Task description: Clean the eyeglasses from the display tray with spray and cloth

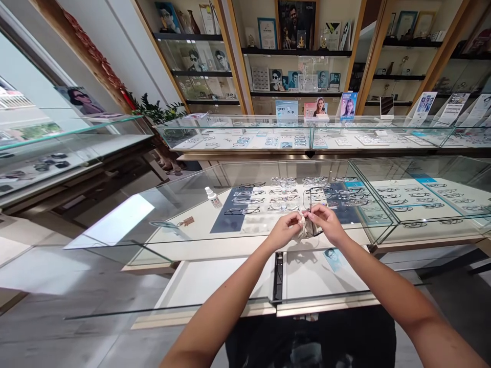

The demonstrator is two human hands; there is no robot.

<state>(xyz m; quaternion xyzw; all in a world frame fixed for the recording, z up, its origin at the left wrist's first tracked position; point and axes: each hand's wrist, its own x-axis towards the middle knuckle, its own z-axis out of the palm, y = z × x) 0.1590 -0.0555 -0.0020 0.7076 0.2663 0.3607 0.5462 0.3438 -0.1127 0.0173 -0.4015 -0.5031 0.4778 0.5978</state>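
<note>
Over the front edge of a glass display case (153,260), both hands meet at a pair of dark-framed glasses (315,232). My left hand (287,229) is closed, pinching a pale crumpled cloth (304,227) against the frame. Closed on the glasses, my right hand (325,221) has its thumb and fingers at the frame beside the cloth. One thin temple sticks up above the fingers. The fingertips partly hide the frame and lenses.
Rows of glasses (284,198) lie inside the case beyond my hands. A white spray bottle (213,197) and a brown tag (186,221) are to the left. Drawers (226,276) stand open below. Another glass counter (245,125) runs behind.
</note>
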